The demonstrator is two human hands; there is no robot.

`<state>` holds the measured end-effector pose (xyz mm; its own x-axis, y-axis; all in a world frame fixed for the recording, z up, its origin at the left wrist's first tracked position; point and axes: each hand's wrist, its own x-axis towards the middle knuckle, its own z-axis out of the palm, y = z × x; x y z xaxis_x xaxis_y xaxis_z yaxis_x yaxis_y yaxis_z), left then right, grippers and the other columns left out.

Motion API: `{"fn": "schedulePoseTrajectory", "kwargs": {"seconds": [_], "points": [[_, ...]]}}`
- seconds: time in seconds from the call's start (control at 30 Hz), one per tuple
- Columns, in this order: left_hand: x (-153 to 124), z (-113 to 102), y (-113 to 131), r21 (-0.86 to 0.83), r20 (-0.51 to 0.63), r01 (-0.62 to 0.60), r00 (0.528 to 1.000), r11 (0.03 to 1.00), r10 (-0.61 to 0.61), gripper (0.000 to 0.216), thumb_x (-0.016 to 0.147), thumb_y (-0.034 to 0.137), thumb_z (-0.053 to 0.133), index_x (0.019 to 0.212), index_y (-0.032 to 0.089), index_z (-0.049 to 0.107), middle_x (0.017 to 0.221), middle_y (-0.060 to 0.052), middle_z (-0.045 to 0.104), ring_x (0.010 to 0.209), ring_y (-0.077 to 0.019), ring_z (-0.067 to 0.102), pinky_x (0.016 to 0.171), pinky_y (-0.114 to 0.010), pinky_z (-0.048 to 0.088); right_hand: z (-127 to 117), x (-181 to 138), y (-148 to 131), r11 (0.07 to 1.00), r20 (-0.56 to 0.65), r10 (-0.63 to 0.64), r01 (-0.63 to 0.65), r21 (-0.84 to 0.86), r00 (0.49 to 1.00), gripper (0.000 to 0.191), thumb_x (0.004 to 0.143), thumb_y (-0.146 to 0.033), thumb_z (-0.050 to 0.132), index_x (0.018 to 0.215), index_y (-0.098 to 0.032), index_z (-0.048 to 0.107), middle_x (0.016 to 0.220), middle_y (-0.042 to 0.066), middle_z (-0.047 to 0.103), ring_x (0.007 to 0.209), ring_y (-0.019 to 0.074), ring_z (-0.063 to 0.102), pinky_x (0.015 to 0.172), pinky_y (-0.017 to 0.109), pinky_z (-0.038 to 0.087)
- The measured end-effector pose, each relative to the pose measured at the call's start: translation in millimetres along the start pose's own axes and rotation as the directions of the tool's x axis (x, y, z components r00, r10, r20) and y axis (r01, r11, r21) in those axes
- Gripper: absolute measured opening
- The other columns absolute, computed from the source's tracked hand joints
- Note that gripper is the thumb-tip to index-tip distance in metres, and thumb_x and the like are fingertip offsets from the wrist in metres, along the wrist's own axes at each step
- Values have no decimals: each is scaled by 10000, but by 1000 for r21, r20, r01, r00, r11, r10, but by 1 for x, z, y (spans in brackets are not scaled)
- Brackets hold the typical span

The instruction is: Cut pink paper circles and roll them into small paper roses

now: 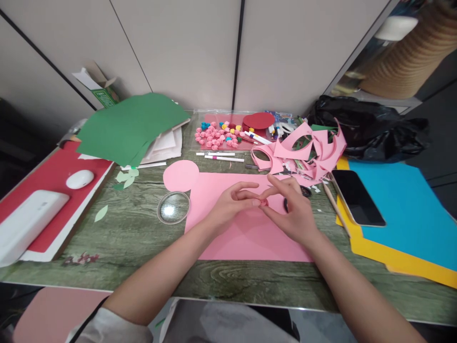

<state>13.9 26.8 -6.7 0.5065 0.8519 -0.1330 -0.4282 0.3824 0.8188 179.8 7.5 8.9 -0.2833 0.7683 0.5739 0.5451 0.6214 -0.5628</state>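
Both of my hands meet over a large pink paper sheet [228, 233] in the middle of the table. My left hand [232, 202] and my right hand [289, 207] pinch together on a tiny rolled pink paper piece [263, 203] held between their fingertips. The other fingers of each hand are spread out. A pink paper circle [181, 175] lies at the sheet's upper left corner, and a round glass lid [173, 207] rests just below it.
Pink paper offcuts [303, 147] pile up at the back right, beside small pink paper rolls and coloured beads [216, 135] and markers [221, 156]. A phone [357, 196] lies on blue and yellow sheets [410, 214]. Green paper [130, 126], a mouse [80, 179] and a white case [24, 221] sit left.
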Motion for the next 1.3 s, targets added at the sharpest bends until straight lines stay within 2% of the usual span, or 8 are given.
{"fn": "schedulePoseTrajectory", "kwargs": {"seconds": [0.37,0.73,1.1,1.3], "points": [[-1,-1,-1,37,-45,-14,999,999,16,385,674,167,726,1033,193,590,776,-13,703,779,-139,635,779,-291,436,1,1,-1,995,19,72,-73,64,997,694,789,-148,619,1380,-353,318,828,-16,675,866,214,539,850,411,422],[-1,0,2,73,-45,-3,999,997,6,404,656,157,732,1033,162,589,773,-31,689,819,-177,652,789,-314,443,3,0,0,998,42,55,-57,29,998,695,777,-105,601,1371,-347,334,827,-20,673,822,207,517,811,392,419],[-1,0,4,105,-29,-3,1000,994,6,393,659,185,735,1023,170,585,747,-10,683,801,-169,649,788,-319,437,3,-1,0,998,42,47,-49,45,998,687,786,-138,616,1369,-364,330,862,-17,687,859,215,535,825,405,424],[-1,-2,4,96,-14,11,1000,995,-10,394,664,174,736,1026,180,581,753,2,682,777,-154,652,779,-304,440,2,0,-2,996,48,50,-53,67,998,698,787,-109,615,1369,-366,330,844,-19,686,806,200,515,782,374,432]]}}
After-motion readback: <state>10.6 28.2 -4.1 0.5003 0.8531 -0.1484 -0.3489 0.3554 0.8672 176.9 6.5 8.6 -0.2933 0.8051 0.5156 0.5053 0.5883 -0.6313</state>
